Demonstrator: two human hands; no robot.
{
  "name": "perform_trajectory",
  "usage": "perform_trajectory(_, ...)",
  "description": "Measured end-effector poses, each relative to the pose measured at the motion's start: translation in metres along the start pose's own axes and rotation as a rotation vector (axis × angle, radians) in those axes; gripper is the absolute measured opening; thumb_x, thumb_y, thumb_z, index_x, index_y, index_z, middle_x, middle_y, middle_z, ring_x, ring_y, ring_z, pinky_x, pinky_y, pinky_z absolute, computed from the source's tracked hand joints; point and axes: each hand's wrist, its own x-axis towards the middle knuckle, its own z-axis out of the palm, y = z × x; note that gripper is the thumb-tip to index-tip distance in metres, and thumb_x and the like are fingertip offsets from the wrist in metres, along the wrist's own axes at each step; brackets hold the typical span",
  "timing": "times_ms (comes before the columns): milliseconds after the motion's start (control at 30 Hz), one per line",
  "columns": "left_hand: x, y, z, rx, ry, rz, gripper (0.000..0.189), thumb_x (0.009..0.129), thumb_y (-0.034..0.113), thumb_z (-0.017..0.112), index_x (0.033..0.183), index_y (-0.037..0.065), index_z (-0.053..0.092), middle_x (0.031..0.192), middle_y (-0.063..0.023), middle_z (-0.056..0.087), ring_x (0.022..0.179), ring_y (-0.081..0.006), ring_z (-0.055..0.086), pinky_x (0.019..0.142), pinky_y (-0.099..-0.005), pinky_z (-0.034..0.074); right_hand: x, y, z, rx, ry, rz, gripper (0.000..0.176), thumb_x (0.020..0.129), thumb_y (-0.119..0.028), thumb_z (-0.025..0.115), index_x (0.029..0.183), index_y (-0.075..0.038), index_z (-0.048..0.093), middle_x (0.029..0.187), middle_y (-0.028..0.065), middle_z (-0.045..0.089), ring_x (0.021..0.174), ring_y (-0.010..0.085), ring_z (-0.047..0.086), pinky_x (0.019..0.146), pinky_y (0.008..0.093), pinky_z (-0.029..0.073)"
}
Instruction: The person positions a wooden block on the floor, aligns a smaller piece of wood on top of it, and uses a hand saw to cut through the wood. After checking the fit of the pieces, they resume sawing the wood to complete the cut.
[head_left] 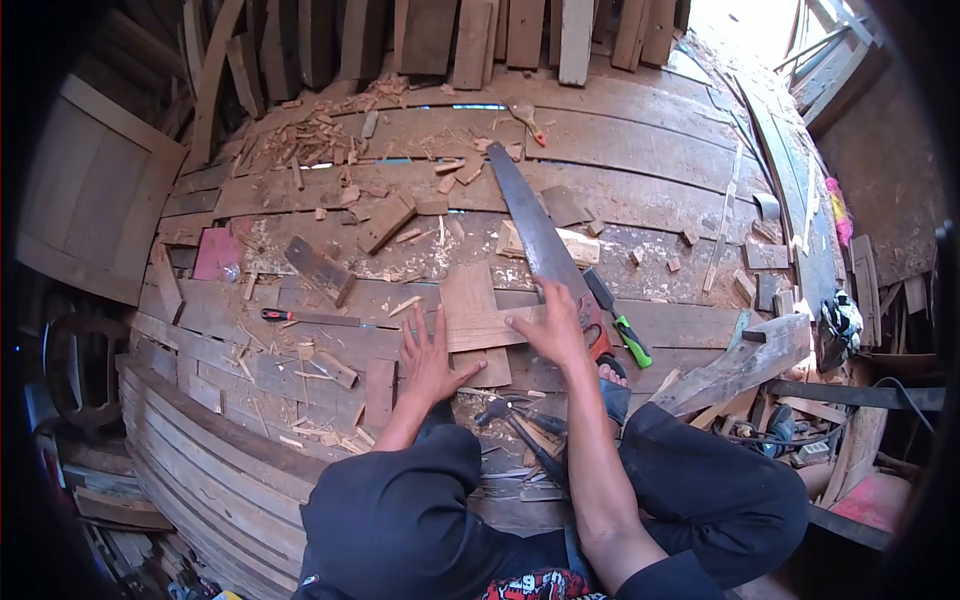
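Flat pieces of pale wood (470, 312) lie on the plank floor between my hands, one crossing another. My left hand (432, 362) has its fingers spread at the left edge of the wood, with the thumb toward a lower piece. Over the right end of the crossing piece is my right hand (550, 325), thumb and fingers apart, resting against it. A handsaw (535, 222) with a red handle lies just beyond and beside my right hand. To its right is a tool with a green and black handle (630, 340).
A red-handled file (318, 318) lies at the left. A brush (525, 118), wood scraps and shavings are scattered farther off. A hammer (500, 410) lies near my legs. Stacked boards (220, 450) stand at the lower left, upright timbers (470, 45) at the back.
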Motion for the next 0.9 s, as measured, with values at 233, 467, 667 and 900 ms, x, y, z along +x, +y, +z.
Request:
perform_trajectory(233, -0.088, -0.055, -0.028, -0.154, 0.151, -0.119, 0.112, 0.087, 0.065, 0.081, 0.171, 0.009, 0.030, 0.173, -0.0374, 0.012, 0.160, -0.0573, 0.012, 0.126, -0.0668, 0.023, 0.022, -0.047, -0.058, 0.122, 0.249, 0.041, 0.079, 0.088, -0.047, 0.083, 0.151, -0.007, 0.056, 0.146, 0.0248, 0.059, 0.140, 0.0430, 0.055, 0.117, 0.0553, 0.043)
perform_trajectory(467, -0.205, -0.107, -0.013, -0.306, 0.261, -0.346, 0.094, 0.090, 0.054, 0.080, 0.160, 0.008, 0.038, 0.158, -0.0317, 0.024, 0.146, -0.0497, 0.023, 0.118, -0.0598, 0.030, -0.026, 0.042, -0.075, -0.147, 0.274, 0.892, 0.078, 0.085, -0.051, 0.083, 0.148, -0.014, 0.056, 0.152, 0.0187, 0.058, 0.143, 0.0383, 0.051, 0.115, 0.0593, 0.038)
perform_trajectory(667, -0.232, -0.119, -0.007, -0.442, 0.338, -0.492, 0.079, 0.092, 0.045, 0.079, 0.151, 0.006, 0.045, 0.145, -0.0269, 0.034, 0.134, -0.0433, 0.033, 0.111, -0.0537, 0.035, -0.065, 0.120, -0.010, -0.257, 0.252, 0.871, 0.083, 0.084, -0.059, 0.081, 0.148, -0.012, 0.057, 0.148, 0.0175, 0.061, 0.145, 0.0390, 0.048, 0.118, 0.0596, 0.032)
perform_trajectory(900, -0.232, -0.119, -0.017, -0.561, 0.422, -0.526, 0.061, 0.094, 0.034, 0.079, 0.141, 0.005, 0.053, 0.130, -0.0212, 0.046, 0.121, -0.0357, 0.045, 0.103, -0.0467, 0.042, -0.065, 0.104, -0.014, -0.339, 0.227, 0.817, 0.071, 0.081, -0.061, 0.083, 0.131, -0.012, 0.071, 0.143, 0.0125, 0.065, 0.141, 0.0372, 0.049, 0.115, 0.0584, 0.033)
